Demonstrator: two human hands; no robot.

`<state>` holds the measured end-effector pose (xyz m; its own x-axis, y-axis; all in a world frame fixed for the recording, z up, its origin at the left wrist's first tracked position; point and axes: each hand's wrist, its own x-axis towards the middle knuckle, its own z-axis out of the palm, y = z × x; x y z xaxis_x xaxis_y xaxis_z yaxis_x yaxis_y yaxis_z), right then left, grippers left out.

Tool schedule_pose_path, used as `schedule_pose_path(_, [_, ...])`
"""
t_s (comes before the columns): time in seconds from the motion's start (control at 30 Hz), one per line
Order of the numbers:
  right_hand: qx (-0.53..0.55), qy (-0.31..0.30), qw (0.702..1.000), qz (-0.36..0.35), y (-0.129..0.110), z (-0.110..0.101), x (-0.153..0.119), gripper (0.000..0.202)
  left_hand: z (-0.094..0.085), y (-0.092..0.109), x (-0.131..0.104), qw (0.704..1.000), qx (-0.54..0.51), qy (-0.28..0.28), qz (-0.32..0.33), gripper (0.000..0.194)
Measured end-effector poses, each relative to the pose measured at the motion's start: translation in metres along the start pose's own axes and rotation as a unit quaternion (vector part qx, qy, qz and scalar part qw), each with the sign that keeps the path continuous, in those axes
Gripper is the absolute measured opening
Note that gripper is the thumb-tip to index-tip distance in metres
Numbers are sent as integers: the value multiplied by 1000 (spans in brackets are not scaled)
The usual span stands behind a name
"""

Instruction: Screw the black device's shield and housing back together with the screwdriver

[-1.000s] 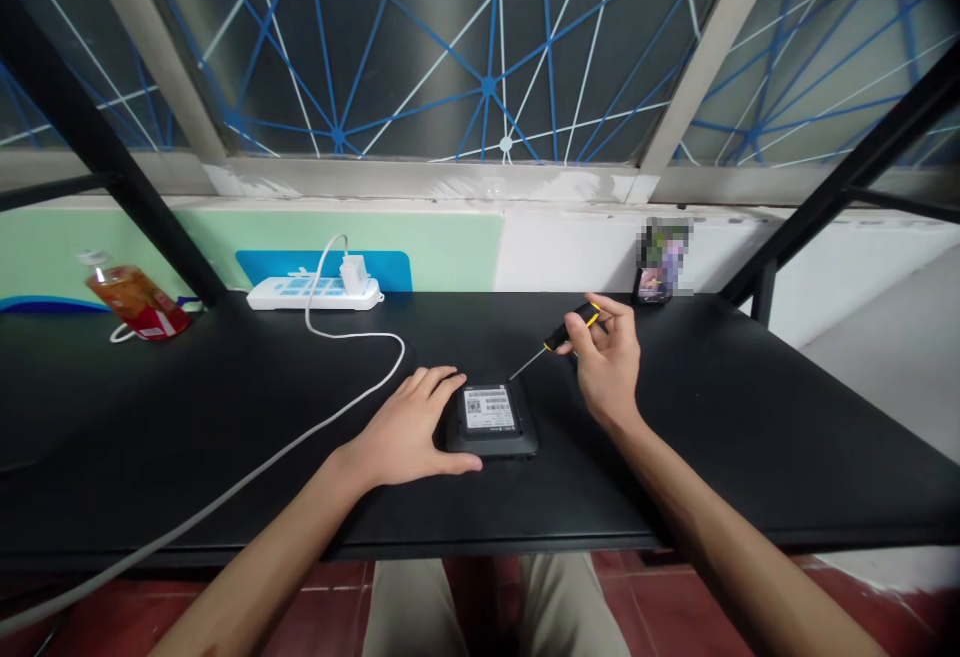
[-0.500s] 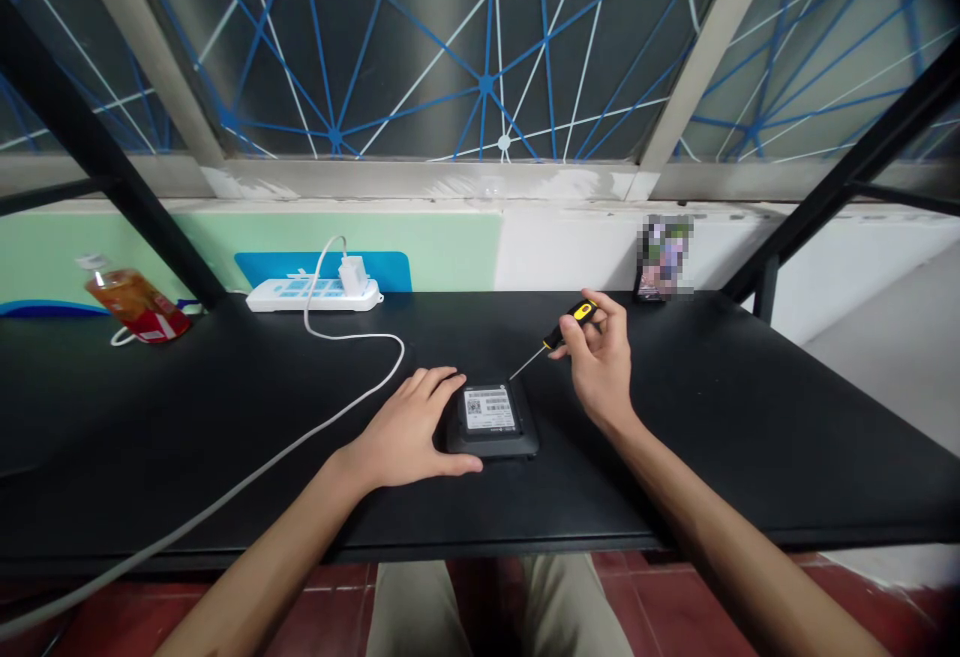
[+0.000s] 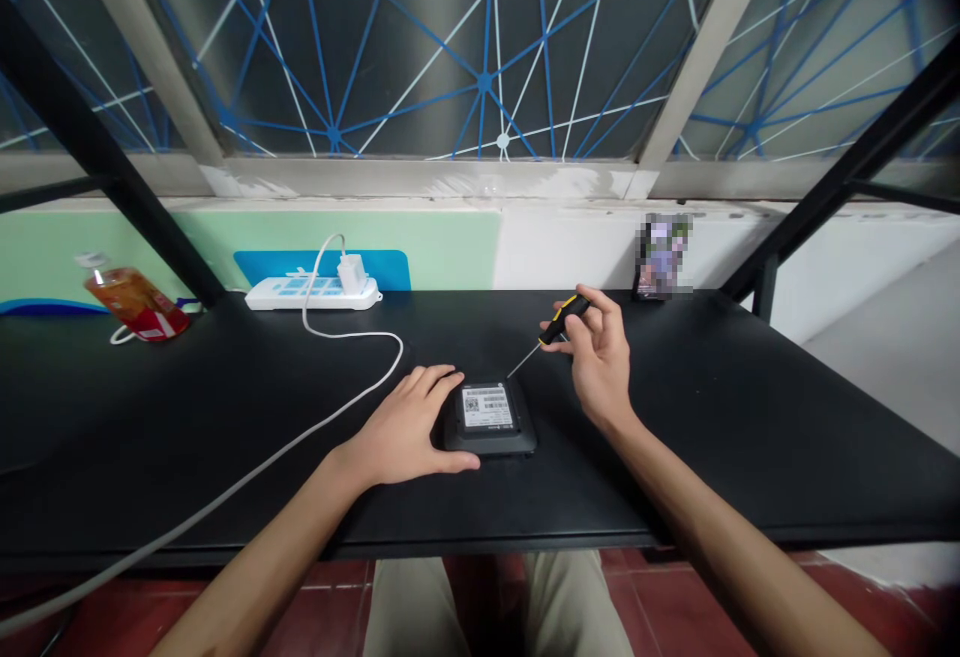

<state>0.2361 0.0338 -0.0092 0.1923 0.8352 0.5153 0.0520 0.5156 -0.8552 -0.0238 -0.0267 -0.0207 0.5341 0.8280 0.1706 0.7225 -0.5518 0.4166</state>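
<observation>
On the black desk lies a flat, square black device, with a white printed label and a code on its upper face. My left hand spans its left side, fingers at the far edge and thumb along the near edge, gripping it. Between the bent fingers and thumb of my right hand is a screwdriver with a black and yellow handle. Its thin shaft slants down to the left, and the tip meets the device near its far right corner. Any screw there is too small to see.
A white power strip with a plugged-in charger stands at the back. Its white cable runs across the desk on the left. A drink bottle leans at far left; a blurred phone-like object stands at back right.
The screwdriver handle has turned in my right fingers, so its yellow patch now shows as a narrow strip. My left hand and the device keep their places.
</observation>
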Motion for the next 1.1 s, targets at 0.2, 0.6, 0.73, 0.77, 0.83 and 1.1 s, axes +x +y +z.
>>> schedule_pose_path(0.2, [-11,32,999,-31,4,-1,4,40,-1,1,0,1000,7,-8,-5,95])
schedule_pose_path(0.6, [-17,-8,1000,-8,-5,-1,-3,41,0,1,1,1000,2,-7,-4,94])
schedule_pose_path(0.73, [-44,32,998,-40,0,0,0,40,0,0,1,1000,-5,0,2,94])
schedule_pose_path(0.77, [-51,42,997,-49,1,0,0,40,0,1,1,1000,-5,0,3,94])
schedule_pose_path(0.83, [-57,57,995,-59,1,0,1,39,0,1,1,1000,-3,0,1,94])
schedule_pose_path(1.1, [-26,21,999,-15,-11,1,-4,35,-1,1,1,1000,4,-7,-2,94])
